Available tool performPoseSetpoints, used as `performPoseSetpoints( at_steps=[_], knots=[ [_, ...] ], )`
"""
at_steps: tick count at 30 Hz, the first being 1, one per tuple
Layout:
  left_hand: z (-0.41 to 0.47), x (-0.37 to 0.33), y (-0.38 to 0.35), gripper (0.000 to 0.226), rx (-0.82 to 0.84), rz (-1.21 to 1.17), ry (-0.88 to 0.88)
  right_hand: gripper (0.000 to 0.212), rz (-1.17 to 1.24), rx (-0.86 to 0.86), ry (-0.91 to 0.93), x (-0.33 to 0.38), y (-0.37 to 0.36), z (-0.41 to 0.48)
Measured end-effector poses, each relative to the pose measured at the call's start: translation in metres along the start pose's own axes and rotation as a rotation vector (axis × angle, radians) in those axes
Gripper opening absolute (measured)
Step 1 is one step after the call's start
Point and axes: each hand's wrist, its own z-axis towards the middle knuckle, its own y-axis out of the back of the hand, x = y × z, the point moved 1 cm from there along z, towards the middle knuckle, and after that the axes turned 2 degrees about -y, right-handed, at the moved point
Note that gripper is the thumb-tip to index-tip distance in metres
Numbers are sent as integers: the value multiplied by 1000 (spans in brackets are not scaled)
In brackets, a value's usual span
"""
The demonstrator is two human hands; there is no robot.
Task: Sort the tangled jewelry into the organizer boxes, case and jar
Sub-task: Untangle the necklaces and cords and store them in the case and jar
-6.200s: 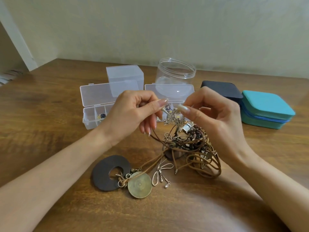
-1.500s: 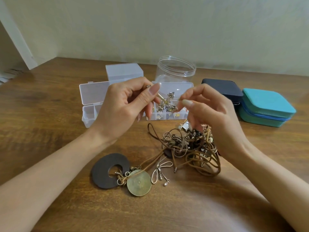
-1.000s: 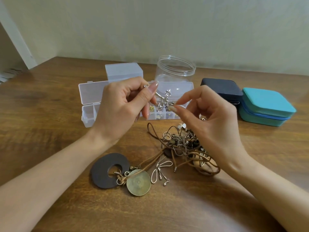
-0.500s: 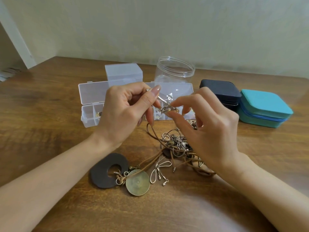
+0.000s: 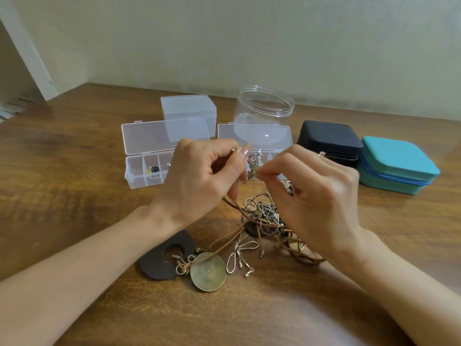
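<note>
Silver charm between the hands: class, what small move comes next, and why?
Probably lift the charm clear of the tangle: the left hand and right hand both pinch it just above, and the open box lies right behind.

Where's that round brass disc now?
The brass disc lies on the table in the head view's lower centre, between the dark wooden ring on its left and a silver bow on its right.

No readable text, labels or numbers.
</note>
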Motion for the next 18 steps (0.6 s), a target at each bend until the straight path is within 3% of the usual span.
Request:
performPoseSetpoints(
  at_steps=[8, 12, 18],
  knots=[
    [1, 1, 2, 39, -3, 72, -50, 4, 217, 156, -159, -7, 0, 1],
    [3, 0, 4, 40, -5, 95, -82, 6, 291, 181, -141, -7, 0, 2],
    [7, 1, 6, 40, 53, 398, -237, 8, 497, 312, -252, -11, 2, 6]
  ],
)
